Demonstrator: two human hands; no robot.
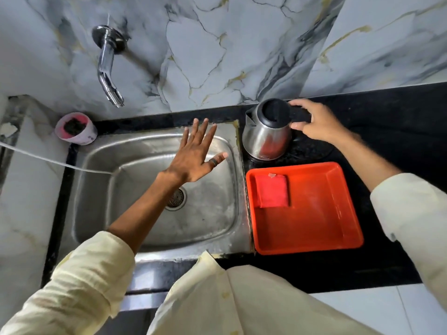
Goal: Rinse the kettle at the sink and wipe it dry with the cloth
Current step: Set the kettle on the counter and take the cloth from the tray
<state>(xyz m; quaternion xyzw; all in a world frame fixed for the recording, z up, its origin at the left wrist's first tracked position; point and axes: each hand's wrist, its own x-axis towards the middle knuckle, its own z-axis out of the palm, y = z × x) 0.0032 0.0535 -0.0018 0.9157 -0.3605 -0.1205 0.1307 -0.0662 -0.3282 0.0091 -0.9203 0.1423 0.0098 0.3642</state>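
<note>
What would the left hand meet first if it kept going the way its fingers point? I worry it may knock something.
Probably the sink's back rim, then the marble wall; the left hand is open above the basin, nothing else ahead. Height is unclear.

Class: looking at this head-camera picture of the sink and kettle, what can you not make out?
Head view only:
- Kettle inside: hidden by its black lid.
- Kettle handle: mostly covered by the right hand.
- Kettle logo: too small to read.
- Pink cup label: too small to read.
- Cloth underside: hidden, lying folded in the tray.
</note>
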